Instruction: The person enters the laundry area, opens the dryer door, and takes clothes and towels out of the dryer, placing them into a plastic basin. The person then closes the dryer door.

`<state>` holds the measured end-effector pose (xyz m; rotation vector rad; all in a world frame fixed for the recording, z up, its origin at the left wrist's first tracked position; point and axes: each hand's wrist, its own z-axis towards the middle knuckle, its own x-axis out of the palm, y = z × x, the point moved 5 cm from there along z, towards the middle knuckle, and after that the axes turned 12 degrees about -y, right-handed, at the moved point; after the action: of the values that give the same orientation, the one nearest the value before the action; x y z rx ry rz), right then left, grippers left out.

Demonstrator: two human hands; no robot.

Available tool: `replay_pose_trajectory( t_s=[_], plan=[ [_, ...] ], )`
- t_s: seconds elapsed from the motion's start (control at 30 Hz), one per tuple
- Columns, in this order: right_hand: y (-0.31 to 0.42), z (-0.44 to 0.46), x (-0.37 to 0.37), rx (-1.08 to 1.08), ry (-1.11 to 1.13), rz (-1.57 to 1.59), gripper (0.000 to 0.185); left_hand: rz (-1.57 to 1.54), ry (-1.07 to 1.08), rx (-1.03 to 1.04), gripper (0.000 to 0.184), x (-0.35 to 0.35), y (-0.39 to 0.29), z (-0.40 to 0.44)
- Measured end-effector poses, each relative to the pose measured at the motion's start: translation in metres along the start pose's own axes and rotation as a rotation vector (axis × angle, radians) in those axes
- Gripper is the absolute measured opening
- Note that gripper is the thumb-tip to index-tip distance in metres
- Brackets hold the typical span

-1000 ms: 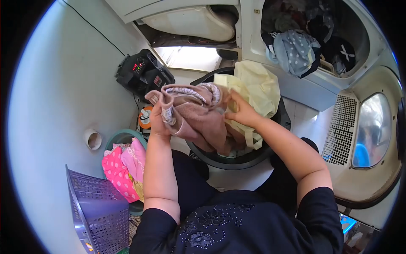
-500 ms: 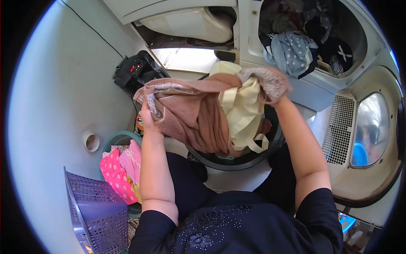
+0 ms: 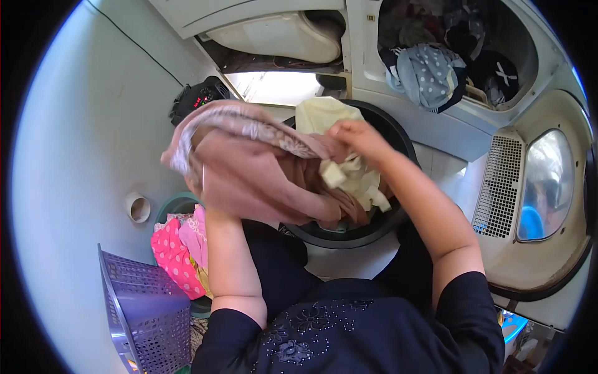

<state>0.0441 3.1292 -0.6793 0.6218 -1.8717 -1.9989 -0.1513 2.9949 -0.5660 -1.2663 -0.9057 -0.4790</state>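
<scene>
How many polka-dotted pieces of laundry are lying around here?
2: a pink one in the teal tub, and a gray-blue one at the open machine's mouth. Others may be hidden in the piles.

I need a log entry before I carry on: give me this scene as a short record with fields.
right hand: grips dusty-pink cloth; hand raised over the black tub
left hand: mostly hidden by that cloth; grip unclear
in black tub: cream fabric, partly covered
wall side: green tub holding pink polka-dot cloth; purple basket
machine: round door open, grey polka-dot cloth at the opening
</scene>
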Motion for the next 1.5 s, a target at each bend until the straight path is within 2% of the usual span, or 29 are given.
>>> replay_pose_trajectory(
  t_s=[0.03, 0.07, 0.1, 0.13, 0.2, 0.27, 0.3, 0.37, 0.43, 0.47, 0.53, 0.6, 0.63, 0.7, 0.77, 0.97, 1.03, 1.1, 1.2, 1.27, 1.3, 1.37, 1.4, 1.43, 1.5],
  plan=[
    [0.006, 0.001, -0.005, 0.063, 0.1, 0.434, 0.024, 0.025, 0.233, -0.036, 0.085, 0.003, 0.002, 0.005],
    [0.012, 0.0, -0.005, 0.061, 0.101, 0.429, 0.024, 0.122, 0.105, -0.05, 0.092, -0.029, 0.012, 0.02],
    [0.017, -0.003, -0.006, 0.095, 0.055, 0.48, 0.022, -0.415, 0.407, -0.662, 0.098, -0.025, 0.044, 0.015],
    [0.02, -0.008, -0.004, 0.133, 0.006, 0.535, 0.021, -0.416, 0.408, -0.664, 0.098, -0.031, 0.069, 0.01],
    [0.022, -0.018, 0.001, 0.204, -0.097, 0.647, 0.019, 0.698, -0.016, -0.537, 0.05, -0.068, 0.129, 0.004],
    [0.004, -0.021, 0.007, 0.08, -0.137, 0.394, 0.024, 0.766, -0.133, -0.354, 0.039, -0.058, 0.131, 0.008],
    [0.007, -0.032, 0.014, 0.082, -0.141, 0.395, 0.024, 0.767, -0.131, -0.358, 0.039, -0.052, 0.13, 0.008],
    [0.033, -0.056, 0.032, -0.257, -0.091, 0.029, 0.046, 0.668, -0.231, -0.256, 0.039, -0.039, 0.108, 0.011],
    [0.024, -0.061, 0.037, -0.263, -0.069, 0.032, 0.056, 0.544, -0.171, -0.211, 0.041, -0.001, 0.073, 0.004],
    [0.019, -0.057, 0.033, -0.268, -0.066, 0.039, 0.056, 0.556, -0.146, -0.069, 0.042, 0.008, 0.053, 0.008],
    [-0.007, -0.036, 0.005, -0.002, -0.139, -0.292, 0.049, 0.466, -0.107, -0.007, 0.04, 0.035, 0.011, 0.002],
    [0.013, -0.02, -0.025, -0.043, -0.173, -0.17, 0.04, 0.417, -0.097, 0.039, 0.037, 0.047, -0.024, 0.001],
    [0.02, -0.013, -0.042, -0.381, -0.419, -0.351, 0.03, 0.419, -0.101, 0.049, 0.037, 0.054, -0.036, -0.002],
    [0.032, -0.016, -0.058, -0.282, -0.482, -0.066, 0.034, 0.436, -0.08, 0.083, 0.035, 0.069, -0.053, -0.01],
    [0.03, -0.026, -0.065, -0.224, -0.77, -0.168, 0.048, 0.446, -0.083, 0.084, 0.033, 0.079, -0.054, -0.012],
    [0.051, -0.073, 0.027, -0.327, -0.578, -0.059, 0.058, 0.454, -0.038, 0.031, 0.029, 0.113, -0.026, -0.033],
    [0.03, -0.07, 0.054, -0.613, -0.36, -0.161, 0.059, 0.45, 0.002, -0.026, 0.029, 0.124, -0.013, -0.047],
    [0.031, -0.059, 0.037, -0.544, -0.373, -0.06, 0.056, 0.482, 0.012, 0.081, 0.03, 0.132, -0.028, -0.059],
    [0.039, -0.036, -0.009, -0.338, -0.38, 0.228, 0.048, 0.344, -0.08, 0.02, 0.031, 0.099, -0.068, -0.041],
    [0.052, -0.041, -0.032, -0.114, -0.336, 0.237, 0.033, 0.555, -0.185, 0.357, 0.031, 0.075, -0.09, -0.025],
    [0.052, -0.042, -0.032, -0.119, -0.34, 0.236, 0.033, 0.789, -0.263, 0.644, 0.041, 0.072, -0.084, -0.025],
    [0.052, -0.045, -0.02, -0.116, -0.209, 0.237, 0.029, 1.137, -0.129, 0.223, 0.06, 0.051, -0.032, -0.022],
    [0.051, -0.048, -0.013, -0.112, -0.143, 0.237, 0.027, 1.445, 0.051, 0.642, 0.077, 0.053, -0.005, -0.026],
    [0.051, -0.052, -0.006, -0.103, -0.077, 0.24, 0.025, 1.64, 0.329, 0.722, 0.079, 0.045, 0.029, -0.029],
    [0.049, -0.057, 0.006, -0.073, 0.059, 0.256, 0.022, 1.53, 0.4, 0.155, 0.069, 0.016, 0.089, -0.042]
  ],
)
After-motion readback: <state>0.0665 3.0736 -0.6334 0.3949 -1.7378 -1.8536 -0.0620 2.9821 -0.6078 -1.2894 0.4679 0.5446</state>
